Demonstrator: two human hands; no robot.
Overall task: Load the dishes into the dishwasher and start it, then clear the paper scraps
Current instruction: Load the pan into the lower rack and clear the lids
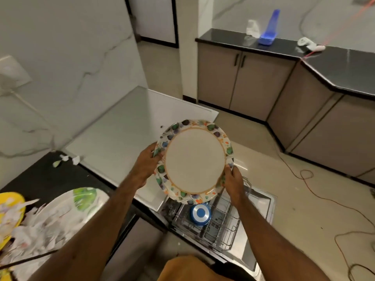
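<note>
Both hands hold a round plate with a floral rim (194, 160) in the air above the open dishwasher. My left hand (145, 166) grips its left rim and my right hand (233, 179) grips its lower right rim. Below it the dishwasher's wire rack (223, 226) is pulled out over the lowered door (261, 203), and a blue and white bowl (200, 213) stands in the rack. On the black counter at lower left lie a white plate with a green pattern (67, 207), a yellow plate (10, 205) and a heap of torn paper scraps (34, 230).
A white appliance top (121, 128) stands beside the black counter (40, 179), with a few paper scraps (67, 159) at its edge. Orange cables (324, 199) trail over the floor at right. Beige cabinets (253, 84) carry a far counter holding a blue bottle (269, 29).
</note>
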